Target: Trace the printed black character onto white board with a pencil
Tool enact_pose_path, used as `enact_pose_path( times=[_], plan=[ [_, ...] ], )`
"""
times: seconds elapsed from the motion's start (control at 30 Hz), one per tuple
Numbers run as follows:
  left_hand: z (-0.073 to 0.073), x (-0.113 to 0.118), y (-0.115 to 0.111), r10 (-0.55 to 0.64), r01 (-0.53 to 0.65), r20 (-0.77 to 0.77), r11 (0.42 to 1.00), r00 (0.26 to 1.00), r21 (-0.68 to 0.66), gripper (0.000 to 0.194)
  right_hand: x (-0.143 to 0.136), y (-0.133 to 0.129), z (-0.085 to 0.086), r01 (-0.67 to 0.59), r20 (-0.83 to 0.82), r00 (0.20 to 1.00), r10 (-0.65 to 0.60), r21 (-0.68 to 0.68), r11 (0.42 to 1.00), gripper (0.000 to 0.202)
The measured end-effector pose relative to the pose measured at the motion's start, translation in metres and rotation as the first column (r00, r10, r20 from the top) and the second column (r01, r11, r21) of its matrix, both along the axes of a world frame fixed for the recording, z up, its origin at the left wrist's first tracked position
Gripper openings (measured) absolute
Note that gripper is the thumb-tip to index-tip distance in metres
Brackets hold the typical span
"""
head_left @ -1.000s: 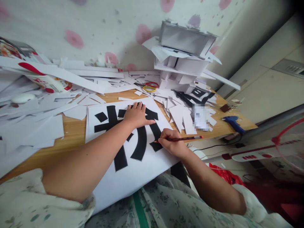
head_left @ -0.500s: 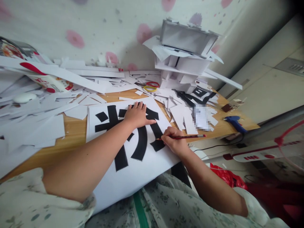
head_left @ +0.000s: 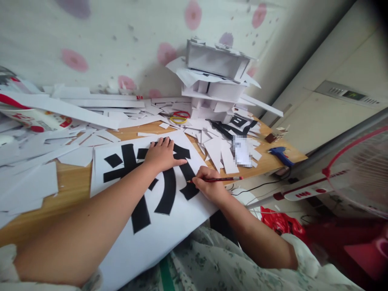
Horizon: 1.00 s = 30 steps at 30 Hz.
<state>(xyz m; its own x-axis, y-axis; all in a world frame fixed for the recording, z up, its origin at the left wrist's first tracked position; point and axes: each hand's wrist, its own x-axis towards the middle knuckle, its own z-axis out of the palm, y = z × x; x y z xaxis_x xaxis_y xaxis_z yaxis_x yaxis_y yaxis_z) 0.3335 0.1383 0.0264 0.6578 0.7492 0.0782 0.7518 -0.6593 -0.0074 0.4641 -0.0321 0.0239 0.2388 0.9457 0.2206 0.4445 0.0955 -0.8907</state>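
Observation:
My left hand (head_left: 162,155) lies flat with fingers spread on a black character (head_left: 165,194), which rests on a white sheet (head_left: 121,250). The fingertips press near the top of its right part. In my right hand (head_left: 209,184) is a red pencil (head_left: 226,179), pinched close to its point. The pencil tip meets the edge of the character's lower right stroke. The sheet lies on the wooden table and reaches over its front edge toward my lap.
White paper scraps (head_left: 30,178) cover the left and back. Scissors (head_left: 180,117) lie behind the sheet, beside a stacked white paper model (head_left: 215,64). A blue glue gun (head_left: 281,155) lies at the right edge. A fan (head_left: 360,169) stands to the right.
The whole view has shifted, so the table and things appear farther left and slightly lower. Both hands keep nearly the same places on the sheet, the pencil still at the lower right stroke.

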Motion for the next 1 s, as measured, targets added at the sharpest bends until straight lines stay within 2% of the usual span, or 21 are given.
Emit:
enact_pose_path(
  times=[0.17,0.3,0.53,0.73,0.9,1.0],
  plan=[
    [-0.0005,-0.0005,0.0003,0.001,-0.001,0.001,1.000,1.000,-0.005,0.101,0.0019,0.0036,0.0013,-0.037,-0.014,0.999,0.037,-0.025,0.999,0.019],
    [-0.0018,-0.0010,0.0003,-0.002,0.002,0.009,1.000,1.000,-0.002,0.100,0.0036,0.0056,0.0009,-0.018,-0.035,0.999,0.016,-0.058,0.998,0.022],
    [-0.0012,-0.0024,-0.0022,-0.013,0.013,0.027,1.000,1.000,0.006,0.087,0.0043,0.0020,-0.0022,0.001,0.001,1.000,-0.001,-0.023,1.000,0.021],
    [-0.0016,-0.0023,-0.0022,0.000,0.000,0.024,1.000,1.000,-0.010,0.080,0.0023,0.0023,-0.0022,-0.003,-0.112,0.994,-0.003,-0.054,0.999,0.022],
    [-0.0030,-0.0022,-0.0018,0.007,-0.007,0.017,1.000,1.000,-0.004,0.078,0.0024,0.0030,-0.0025,0.010,-0.002,1.000,-0.010,-0.009,1.000,0.023],
    [-0.0026,-0.0027,-0.0026,-0.001,0.000,0.016,1.000,1.000,0.019,0.077,0.0031,0.0015,-0.0024,-0.019,-0.100,0.995,0.018,-0.016,1.000,0.022]
  ],
)
